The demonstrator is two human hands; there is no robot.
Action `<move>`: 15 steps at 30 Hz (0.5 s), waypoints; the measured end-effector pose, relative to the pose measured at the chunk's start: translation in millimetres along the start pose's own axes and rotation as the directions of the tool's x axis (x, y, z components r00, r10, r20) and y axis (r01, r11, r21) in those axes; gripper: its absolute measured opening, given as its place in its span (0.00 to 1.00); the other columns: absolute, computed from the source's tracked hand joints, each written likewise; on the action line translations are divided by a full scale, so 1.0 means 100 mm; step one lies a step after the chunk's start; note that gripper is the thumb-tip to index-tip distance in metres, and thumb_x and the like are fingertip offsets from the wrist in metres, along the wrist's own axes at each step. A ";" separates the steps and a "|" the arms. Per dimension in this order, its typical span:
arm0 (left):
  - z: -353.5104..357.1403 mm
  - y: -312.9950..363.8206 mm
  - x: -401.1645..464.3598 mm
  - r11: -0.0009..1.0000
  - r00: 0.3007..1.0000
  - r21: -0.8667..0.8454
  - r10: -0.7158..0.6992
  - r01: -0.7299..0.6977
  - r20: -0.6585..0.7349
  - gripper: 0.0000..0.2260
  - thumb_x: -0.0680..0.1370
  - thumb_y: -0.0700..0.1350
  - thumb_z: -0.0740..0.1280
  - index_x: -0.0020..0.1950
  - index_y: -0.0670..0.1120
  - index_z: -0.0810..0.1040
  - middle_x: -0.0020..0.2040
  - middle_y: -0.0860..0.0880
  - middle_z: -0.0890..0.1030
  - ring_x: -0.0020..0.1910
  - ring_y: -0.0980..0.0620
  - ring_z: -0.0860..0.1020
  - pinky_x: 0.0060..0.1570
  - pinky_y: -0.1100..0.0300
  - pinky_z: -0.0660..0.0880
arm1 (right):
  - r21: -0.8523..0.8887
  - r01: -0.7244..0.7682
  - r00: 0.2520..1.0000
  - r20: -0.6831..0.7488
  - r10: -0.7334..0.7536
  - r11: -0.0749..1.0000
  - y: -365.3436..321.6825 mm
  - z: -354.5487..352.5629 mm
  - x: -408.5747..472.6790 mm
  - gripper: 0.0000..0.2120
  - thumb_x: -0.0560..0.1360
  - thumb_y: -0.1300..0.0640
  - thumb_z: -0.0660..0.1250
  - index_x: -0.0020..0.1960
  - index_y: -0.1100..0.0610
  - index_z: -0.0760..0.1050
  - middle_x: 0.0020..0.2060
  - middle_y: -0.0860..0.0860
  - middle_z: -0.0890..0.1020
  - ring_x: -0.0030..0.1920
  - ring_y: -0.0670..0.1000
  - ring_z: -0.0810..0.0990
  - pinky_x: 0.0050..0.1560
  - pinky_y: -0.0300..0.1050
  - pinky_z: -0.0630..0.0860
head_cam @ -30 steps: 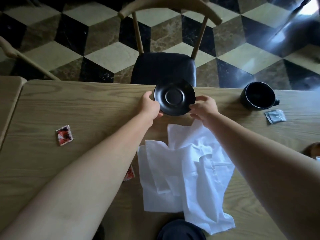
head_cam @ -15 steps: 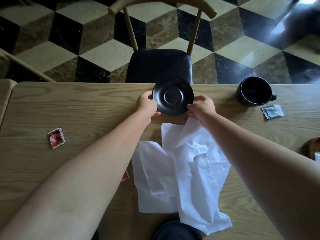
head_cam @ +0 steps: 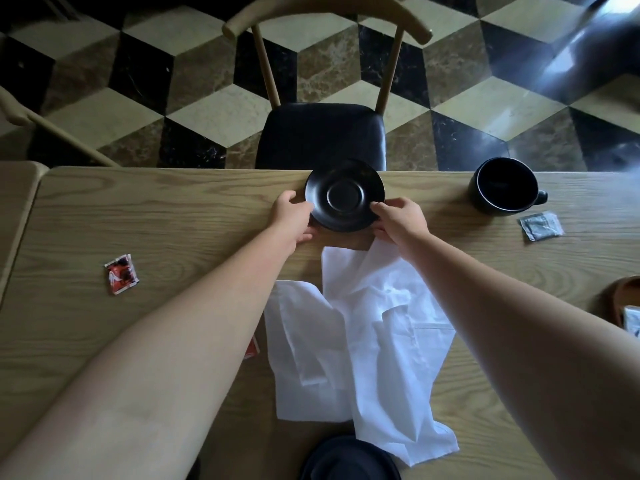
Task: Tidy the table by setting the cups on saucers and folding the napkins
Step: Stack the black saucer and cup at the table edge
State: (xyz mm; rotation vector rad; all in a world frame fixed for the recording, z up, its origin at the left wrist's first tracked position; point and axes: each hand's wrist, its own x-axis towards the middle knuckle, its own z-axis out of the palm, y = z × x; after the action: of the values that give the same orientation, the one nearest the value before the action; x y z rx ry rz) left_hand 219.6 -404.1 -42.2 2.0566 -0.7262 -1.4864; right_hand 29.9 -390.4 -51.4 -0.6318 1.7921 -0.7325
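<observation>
Head view: left hand (head_cam: pixel 292 218) and right hand (head_cam: pixel 398 220) grip opposite rims of the round black ceramic saucer (head_cam: pixel 344 195) at the wooden table's (head_cam: pixel 138 209) far edge. Black ceramic cup (head_cam: pixel 504 187) stands well right of the right hand; crumpled white cloth napkins (head_cam: pixel 360 341) lie between the forearms.

We see a dim, low-contrast scene lit from the upper right, where a bluish-white glare streaks across the glossy floor (head_cam: pixel 568 60) and washes out the tiles there, while the far left of the floor sinks into near black. The white napkins (head_cam: pixel 367 341) are the brightest thing on the wooden table (head_cam: pixel 156 216), the black saucer (head_cam: pixel 345 195) shows only a faint sheen, and soft shadows lie under the forearms. Wide-angle distortion bows the table edge and swells the arms at the lower corners, where detail turns soft
</observation>
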 end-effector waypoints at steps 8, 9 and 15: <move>-0.25 -0.40 -1.35 0.958 0.964 -0.104 0.265 -0.266 -0.020 0.12 0.73 0.42 0.63 0.55 0.54 0.76 0.44 0.47 0.81 0.33 0.55 0.83 0.31 0.63 0.75 | 0.276 0.028 0.999 0.017 -0.034 0.961 0.15 -0.41 -1.21 0.10 0.77 0.58 0.66 0.56 0.62 0.76 0.47 0.57 0.82 0.44 0.53 0.86 0.39 0.41 0.82; -0.26 -0.53 -1.58 0.956 0.965 -0.132 0.262 -0.262 -0.021 0.11 0.73 0.42 0.63 0.53 0.54 0.76 0.43 0.47 0.82 0.33 0.54 0.83 0.30 0.62 0.75 | 0.301 0.016 0.999 0.034 -0.028 0.953 0.24 -0.45 -1.42 0.09 0.78 0.59 0.65 0.55 0.62 0.76 0.46 0.57 0.82 0.42 0.53 0.85 0.37 0.40 0.82; -0.27 -1.34 -2.56 0.976 0.991 -0.169 0.137 -0.136 -0.001 0.11 0.76 0.33 0.60 0.51 0.47 0.75 0.41 0.44 0.79 0.29 0.55 0.79 0.27 0.66 0.72 | 0.321 -0.042 0.994 0.110 0.006 0.946 0.81 -0.75 -2.46 0.06 0.78 0.61 0.64 0.53 0.60 0.78 0.44 0.55 0.82 0.40 0.52 0.83 0.39 0.43 0.81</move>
State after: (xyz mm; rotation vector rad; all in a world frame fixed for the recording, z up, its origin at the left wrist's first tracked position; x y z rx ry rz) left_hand 195.3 -130.8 52.8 1.8368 -0.7055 -1.4316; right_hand 29.4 -145.6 61.8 -0.4206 1.5334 -0.9334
